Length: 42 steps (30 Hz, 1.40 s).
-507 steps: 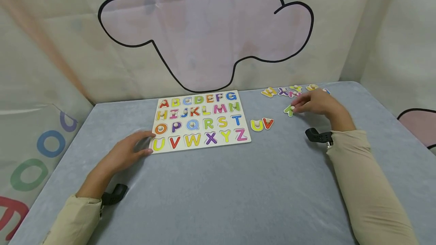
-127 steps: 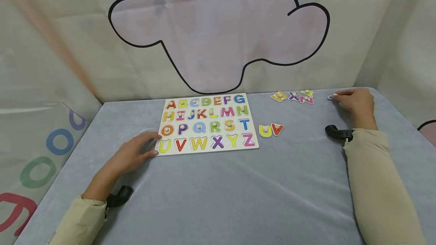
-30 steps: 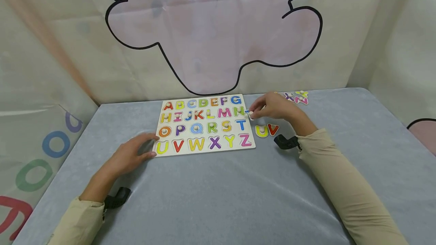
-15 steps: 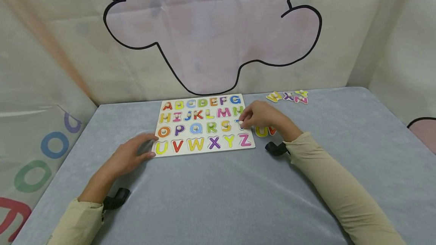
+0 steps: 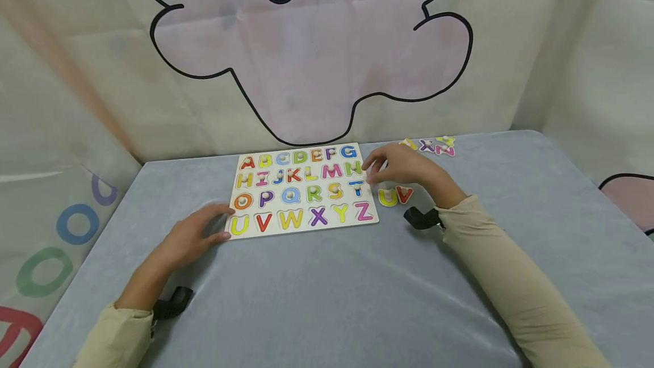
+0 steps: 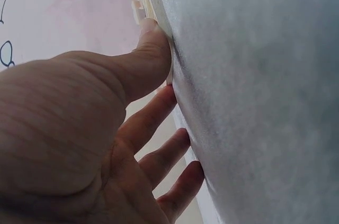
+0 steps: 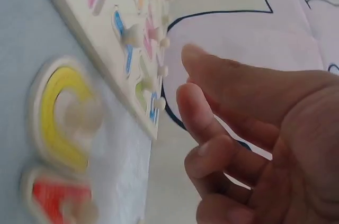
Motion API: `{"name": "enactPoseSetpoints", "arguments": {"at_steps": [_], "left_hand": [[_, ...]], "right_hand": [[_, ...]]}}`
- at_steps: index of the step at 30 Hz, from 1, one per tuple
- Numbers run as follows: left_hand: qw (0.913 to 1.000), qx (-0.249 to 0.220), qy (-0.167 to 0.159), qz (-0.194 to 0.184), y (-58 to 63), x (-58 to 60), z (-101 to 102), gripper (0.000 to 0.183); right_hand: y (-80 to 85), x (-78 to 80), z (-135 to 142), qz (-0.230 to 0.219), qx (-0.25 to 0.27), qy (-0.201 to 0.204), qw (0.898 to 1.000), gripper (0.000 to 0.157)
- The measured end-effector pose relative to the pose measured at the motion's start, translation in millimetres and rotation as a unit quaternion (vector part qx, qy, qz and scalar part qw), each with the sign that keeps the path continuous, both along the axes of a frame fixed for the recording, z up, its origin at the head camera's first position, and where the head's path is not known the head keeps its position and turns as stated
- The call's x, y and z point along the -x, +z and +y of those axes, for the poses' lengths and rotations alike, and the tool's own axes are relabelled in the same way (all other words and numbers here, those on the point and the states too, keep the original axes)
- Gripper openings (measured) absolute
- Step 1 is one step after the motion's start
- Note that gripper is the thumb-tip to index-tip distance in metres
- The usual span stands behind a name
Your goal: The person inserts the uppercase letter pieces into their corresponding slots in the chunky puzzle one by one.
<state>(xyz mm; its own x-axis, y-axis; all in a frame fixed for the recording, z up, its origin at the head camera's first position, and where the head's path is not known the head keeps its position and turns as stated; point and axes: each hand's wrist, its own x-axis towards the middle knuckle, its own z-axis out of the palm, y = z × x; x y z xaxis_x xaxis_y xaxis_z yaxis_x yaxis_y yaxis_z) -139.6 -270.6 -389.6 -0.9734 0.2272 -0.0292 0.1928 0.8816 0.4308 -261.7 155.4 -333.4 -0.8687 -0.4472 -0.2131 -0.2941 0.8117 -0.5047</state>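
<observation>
A white alphabet puzzle board [image 5: 329,220] lies on the table. Rows from A to S hold knobbed letter pieces, and the blue T piece [image 5: 356,187] sits in its slot. My left hand [image 5: 186,238] touches the board's left edge with thumb and fingertips; in the left wrist view the fingers [image 6: 159,158] extend fairly straight. My right hand [image 5: 401,164] hovers by the board's right edge, holding nothing; the right wrist view shows a small gap between thumb and index finger [image 7: 196,105]. Below it lie a yellow U piece [image 5: 387,198] and a red V piece [image 5: 404,195].
At the table's back right lie a purple X piece [image 5: 426,145], a pink letter piece [image 5: 445,151] overlapping a yellow-green one [image 5: 446,140], and a yellow piece [image 5: 409,143] partly hidden by the right hand. A printed cloth backdrop [image 5: 306,61] stands behind the table.
My right hand brought the blue T piece from the back right to the board, set it in its slot, let go, and moved slightly up and right. My left hand stays at the board's edge.
</observation>
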Motion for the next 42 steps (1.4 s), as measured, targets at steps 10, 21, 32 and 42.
{"name": "enactPoseSetpoints", "arguments": {"at_steps": [10,21,32,42], "left_hand": [[0.9996,0.007,-0.011,0.025,3.3,2.7,-4.2,0.049],[0.9996,0.008,-0.014,0.021,-0.9,2.8,-3.9,0.048],[0.9998,0.002,-0.011,0.016,0.2,-1.1,-1.7,0.049],[0.9998,-0.003,-0.010,0.015,-1.4,-1.9,-0.7,0.049]], "right_hand": [[-5.2,-16.5,24.3,0.009,-0.023,0.002,1.000,0.018],[-9.5,-18.5,21.7,-0.003,-0.052,-0.013,0.999,0.014],[-12.2,-21.2,19.3,0.031,-0.046,-0.020,0.998,0.010],[-14.1,-20.9,16.5,-0.001,-0.044,-0.033,0.998,0.017]]}}
